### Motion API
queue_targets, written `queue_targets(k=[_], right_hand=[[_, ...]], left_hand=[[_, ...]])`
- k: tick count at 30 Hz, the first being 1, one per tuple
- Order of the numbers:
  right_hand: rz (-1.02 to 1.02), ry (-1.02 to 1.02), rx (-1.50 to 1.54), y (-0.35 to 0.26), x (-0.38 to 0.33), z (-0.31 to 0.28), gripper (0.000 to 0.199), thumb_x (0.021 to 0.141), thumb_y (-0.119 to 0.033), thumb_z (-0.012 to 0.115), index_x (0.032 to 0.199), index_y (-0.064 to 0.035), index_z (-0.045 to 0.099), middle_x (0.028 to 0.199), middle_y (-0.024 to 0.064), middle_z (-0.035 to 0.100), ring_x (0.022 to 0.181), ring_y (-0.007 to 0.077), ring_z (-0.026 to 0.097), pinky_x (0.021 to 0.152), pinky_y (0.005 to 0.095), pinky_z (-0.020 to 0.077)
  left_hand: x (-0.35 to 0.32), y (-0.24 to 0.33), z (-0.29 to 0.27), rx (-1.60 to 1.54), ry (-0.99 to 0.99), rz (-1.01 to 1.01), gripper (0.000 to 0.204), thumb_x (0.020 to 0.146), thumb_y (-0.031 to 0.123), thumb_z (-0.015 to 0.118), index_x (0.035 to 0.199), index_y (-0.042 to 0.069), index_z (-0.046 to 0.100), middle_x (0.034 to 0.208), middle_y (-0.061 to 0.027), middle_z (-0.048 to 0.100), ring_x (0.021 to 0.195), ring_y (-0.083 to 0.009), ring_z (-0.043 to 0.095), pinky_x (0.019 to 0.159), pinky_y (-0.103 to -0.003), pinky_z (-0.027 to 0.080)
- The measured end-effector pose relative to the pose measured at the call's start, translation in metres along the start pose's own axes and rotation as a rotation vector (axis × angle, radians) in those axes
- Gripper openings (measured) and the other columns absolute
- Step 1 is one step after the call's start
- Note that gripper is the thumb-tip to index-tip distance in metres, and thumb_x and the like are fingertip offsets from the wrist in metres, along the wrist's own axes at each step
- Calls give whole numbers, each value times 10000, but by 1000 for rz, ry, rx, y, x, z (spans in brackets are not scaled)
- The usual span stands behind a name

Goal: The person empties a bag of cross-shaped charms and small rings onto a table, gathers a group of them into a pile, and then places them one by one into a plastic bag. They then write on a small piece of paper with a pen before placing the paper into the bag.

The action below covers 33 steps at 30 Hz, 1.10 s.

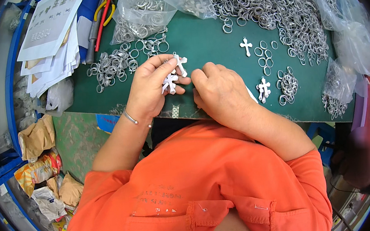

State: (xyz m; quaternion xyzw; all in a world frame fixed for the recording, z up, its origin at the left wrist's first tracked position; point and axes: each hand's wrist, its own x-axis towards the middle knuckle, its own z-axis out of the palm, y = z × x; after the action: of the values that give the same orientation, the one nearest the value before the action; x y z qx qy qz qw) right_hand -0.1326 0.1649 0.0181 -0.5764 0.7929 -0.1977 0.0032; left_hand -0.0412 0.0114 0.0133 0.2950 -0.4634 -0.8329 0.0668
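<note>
Above the green tabletop (197,37): left hand (147,87), pinching white cross-shaped pendants (170,83) between thumb and fingers.
Right hand (221,87) curled beside, cannot tell if holding; silver metal ring piles (118,61) flank both, presumably for easy reach.

Crosses (169,83) silvery white; rings (288,85) silver-grey; tabletop (199,37) deep green; shirt (189,160) orange (dark lettering (161,196)).

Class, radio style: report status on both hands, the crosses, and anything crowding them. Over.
Left hand holding metal crosses. Right hand curled close by, contents, if any, hidden. Ring piles flank both hands on green tabletop.
</note>
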Motion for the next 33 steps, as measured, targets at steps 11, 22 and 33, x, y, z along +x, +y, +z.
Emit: queue_targets(k=[11, 22, 33], right_hand=[[584, 0, 1018, 38, 5, -29, 73, 810, 14, 638, 878, 17, 611, 774, 80, 669, 680, 124, 655, 585, 247, 516], [684, -21, 1441, 41, 0, -30, 111, 842, -14, 665, 910, 45, 600, 813, 91, 667, 729, 129, 668, 637, 236, 557], [-53, -108, 333, 3, -26, -15, 162, 704, -82, 675, 794, -54, 544, 781, 115, 523, 681, 303, 580, 625, 385, 505]], left_hand=[[-2, 1, 4, 16, -18, -15, 200, 909, 148, 603, 1044, 6, 566, 848, -105, 647, 734, -191, 682, 492, -239, 525], [-5, -3, 21, 154, -173, -123, 110, 870, 96, 651, 933, 32, 588, 721, -42, 598, 582, -89, 565, 428, -193, 398], [12, -11, -10, -471, -543, -34, 181, 863, 138, 574, 1007, 29, 586, 858, -101, 577, 656, -134, 519, 410, -210, 392]])
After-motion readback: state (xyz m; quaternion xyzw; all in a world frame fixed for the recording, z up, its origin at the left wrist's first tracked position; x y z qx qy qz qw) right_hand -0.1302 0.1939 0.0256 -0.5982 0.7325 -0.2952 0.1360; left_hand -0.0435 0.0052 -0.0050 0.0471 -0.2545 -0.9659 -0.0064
